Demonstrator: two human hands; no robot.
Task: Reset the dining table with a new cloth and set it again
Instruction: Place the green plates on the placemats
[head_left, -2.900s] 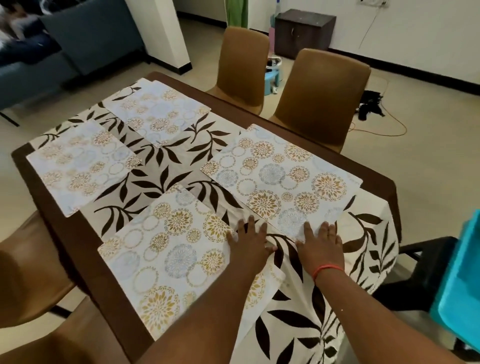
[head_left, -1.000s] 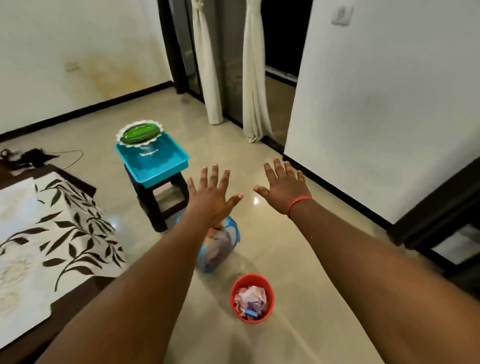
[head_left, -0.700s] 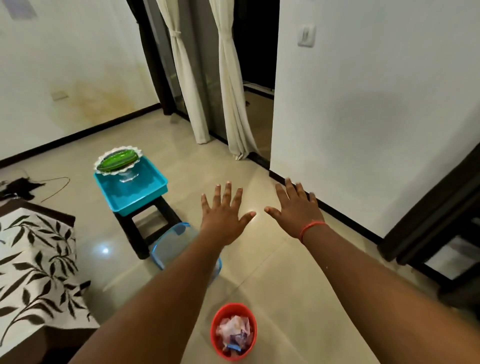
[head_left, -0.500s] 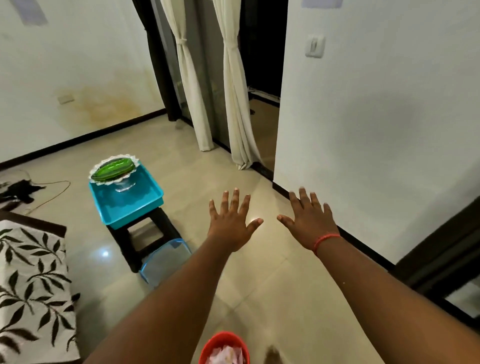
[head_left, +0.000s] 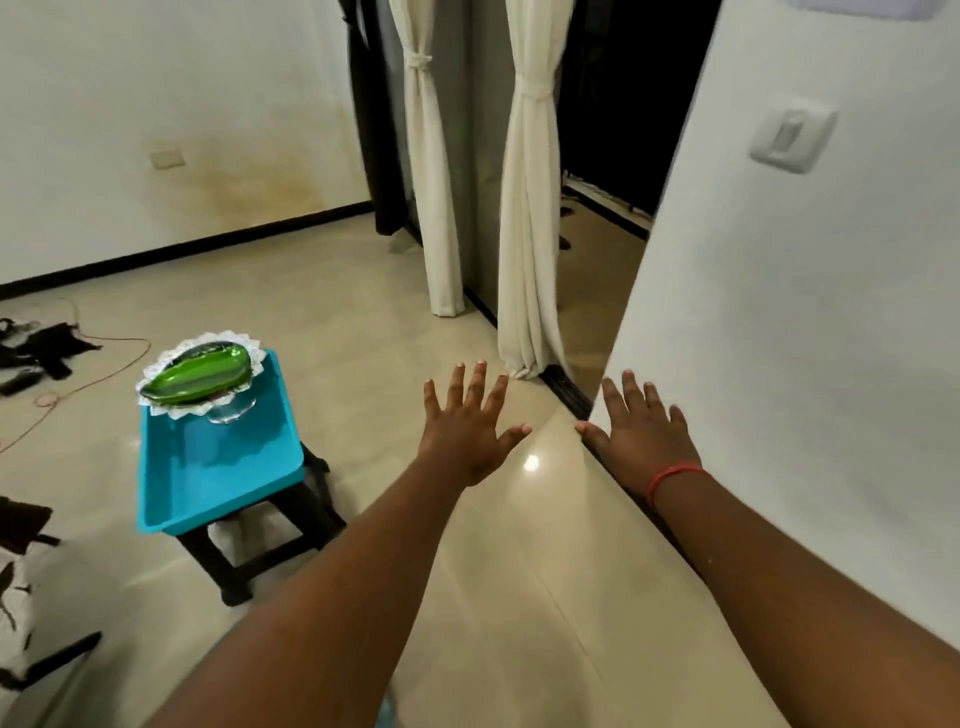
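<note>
Glossy beige floor tiles; left hand, right hand flat, fingers splayed, holding nothing.

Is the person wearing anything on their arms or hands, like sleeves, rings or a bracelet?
Both forearms are bare, with no sleeves in view. The right hand has a thin red thread bracelet around its wrist. The left hand wears nothing: no ring, watch or band shows. No gloves on either.
</note>
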